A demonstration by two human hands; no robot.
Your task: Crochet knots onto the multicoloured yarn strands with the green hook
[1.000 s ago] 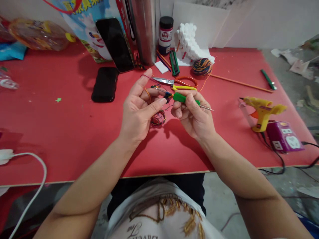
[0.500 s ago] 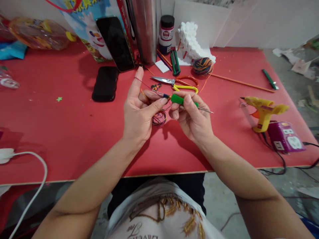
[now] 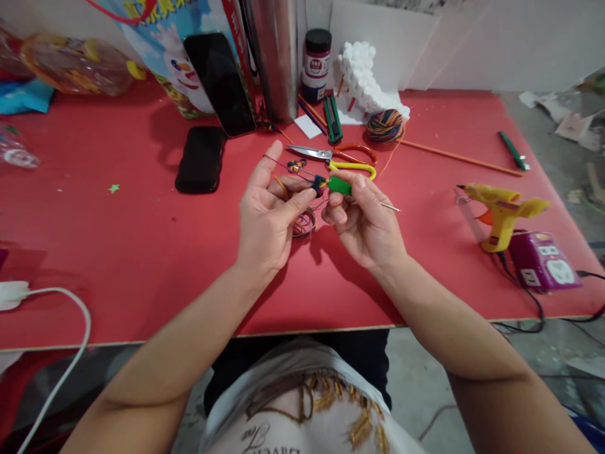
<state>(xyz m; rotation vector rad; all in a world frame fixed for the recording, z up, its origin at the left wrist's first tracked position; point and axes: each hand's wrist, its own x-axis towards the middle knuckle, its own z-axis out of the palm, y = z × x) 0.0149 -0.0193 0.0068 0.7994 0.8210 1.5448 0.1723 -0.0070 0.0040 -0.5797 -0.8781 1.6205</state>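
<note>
My left hand is raised palm up over the red table, with a thin multicoloured yarn looped over the forefinger and pinched between thumb and middle finger at a small dark stitched piece. My right hand grips a crochet hook with a green handle; its metal shaft sticks out to the right. The hook's working end meets the stitched piece between both hands. A loose tangle of yarn lies on the table under the hands.
Scissors with orange and yellow handles lie just beyond the hands. A yarn ball, white foam piece, black jar, steel flask and two phones stand farther back. A yellow glue gun and purple socket sit right.
My left forefinger has bent back down after stretching up with the yarn. The right hand with the hook has shifted slightly left and up toward the left hand.
</note>
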